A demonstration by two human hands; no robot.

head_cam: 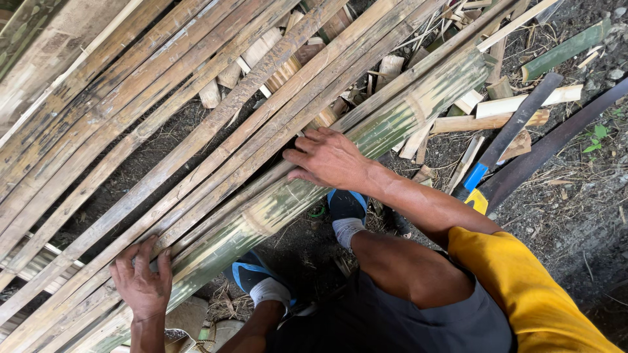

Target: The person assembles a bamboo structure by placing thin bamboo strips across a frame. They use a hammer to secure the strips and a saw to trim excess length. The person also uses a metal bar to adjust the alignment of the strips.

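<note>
- Outdoor ground (575, 216): dark bare soil, littered with chips, dry stalks and offcuts; no bench, the work lies on the ground and on stacked material.
- Split bamboo culm (392, 121): green-mottled, long, running from lower left of the frame to upper right; already opened lengthwise into strips that lie close together, so the splitting looks largely done, by my judgement. Sorting or pulling apart seems to remain.
- Right hand (330, 159): centre of the frame, palm down on the culm, grip spread flat with fingertips reaching over the neighbouring strips; nothing pinched.
- Left hand (142, 281): lower left, fingers spread and pressed on the strip ends; nothing enclosed.
- Bamboo slats (131, 85): many pale brown lengths, upper left, laid parallel.
- Short offcuts (504, 104): upper right, scattered.
- Long blade with blue-and-yellow handle (504, 140): right of the culm, lying unused.
- Blue shoes (347, 204): below the culm.
</note>
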